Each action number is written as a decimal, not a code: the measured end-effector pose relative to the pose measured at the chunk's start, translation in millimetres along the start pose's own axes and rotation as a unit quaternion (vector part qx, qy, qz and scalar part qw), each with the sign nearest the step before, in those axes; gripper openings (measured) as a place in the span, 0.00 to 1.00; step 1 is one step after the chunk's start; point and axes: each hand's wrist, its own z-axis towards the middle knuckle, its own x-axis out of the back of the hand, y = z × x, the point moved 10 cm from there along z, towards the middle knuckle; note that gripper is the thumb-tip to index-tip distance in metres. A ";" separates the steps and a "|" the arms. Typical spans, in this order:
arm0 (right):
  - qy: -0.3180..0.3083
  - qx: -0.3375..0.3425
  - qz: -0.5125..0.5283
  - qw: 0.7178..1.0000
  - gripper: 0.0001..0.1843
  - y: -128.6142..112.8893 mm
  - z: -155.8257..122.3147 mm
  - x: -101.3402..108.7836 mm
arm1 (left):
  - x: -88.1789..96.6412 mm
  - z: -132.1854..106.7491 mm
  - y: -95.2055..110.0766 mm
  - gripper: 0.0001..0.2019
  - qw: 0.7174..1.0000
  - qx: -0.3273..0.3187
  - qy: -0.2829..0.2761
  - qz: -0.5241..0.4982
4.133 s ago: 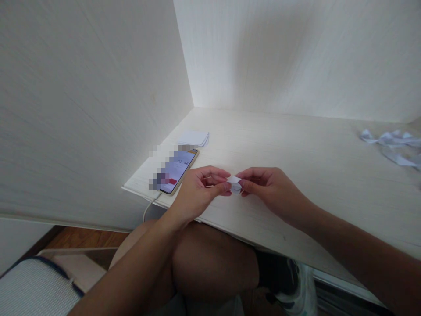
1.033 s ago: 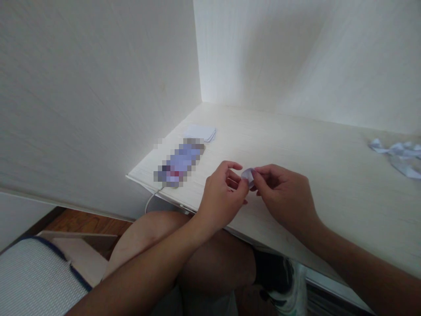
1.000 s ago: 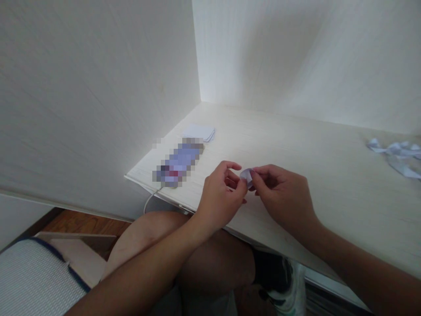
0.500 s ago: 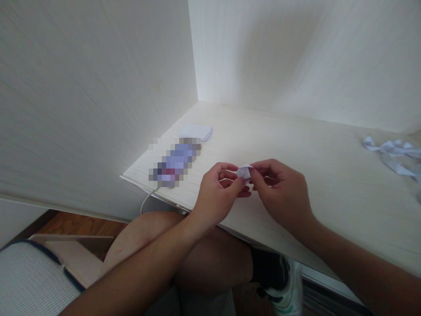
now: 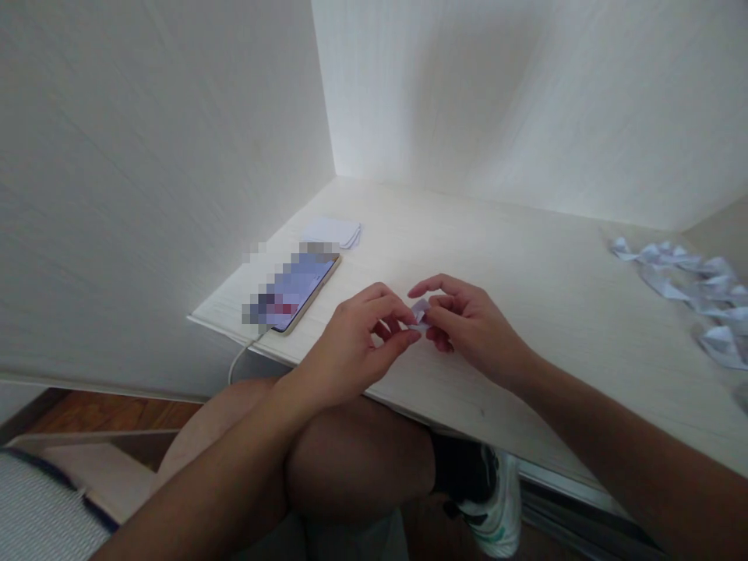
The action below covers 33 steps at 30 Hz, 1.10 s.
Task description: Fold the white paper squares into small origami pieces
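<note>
Between my two hands, just above the desk's front part, is a small folded piece of white paper (image 5: 420,312). My left hand (image 5: 374,331) pinches its left side between thumb and fingertips. From the right, my right hand (image 5: 459,315) grips the paper with the thumb and bent fingers, while its index finger is raised and arched over it. Fingers cover part of the paper, so its full shape is hidden.
Several folded white paper pieces (image 5: 666,282) lie on the desk (image 5: 526,257) at the right. A phone (image 5: 309,288) with a cable (image 5: 237,362) lies at the left, partly pixelated. Behind it is a stack of white paper (image 5: 332,231). White panels enclose the left and back.
The view has shifted to the right, showing more folded pieces. My right index finger has lifted off the paper, and the paper has turned in my fingers.
</note>
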 end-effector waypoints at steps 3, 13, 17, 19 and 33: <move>-0.100 -0.024 0.035 0.994 0.04 4.2 -2.1 -13.3 | 0.6 -1.1 -11.8 0.04 0.990 0.070 -0.041 -0.111; -0.280 0.007 0.133 0.951 0.12 -16.5 -19.2 -35.3 | -2.3 -14.1 -20.5 0.07 0.911 0.174 -0.125 -0.351; -0.270 0.026 0.116 0.955 0.10 -18.4 -18.8 -35.7 | -2.9 -15.6 -11.9 0.06 0.919 0.160 -0.157 -0.325; -0.262 0.030 0.112 0.958 0.10 -18.0 -17.2 -34.7 | 2.2 -13.5 -7.1 0.05 0.938 0.138 -0.148 -0.280; -0.160 0.074 0.080 0.981 0.10 -22.6 -6.6 -18.2 | 33.3 0.9 -0.5 0.03 0.996 0.045 -0.031 -0.067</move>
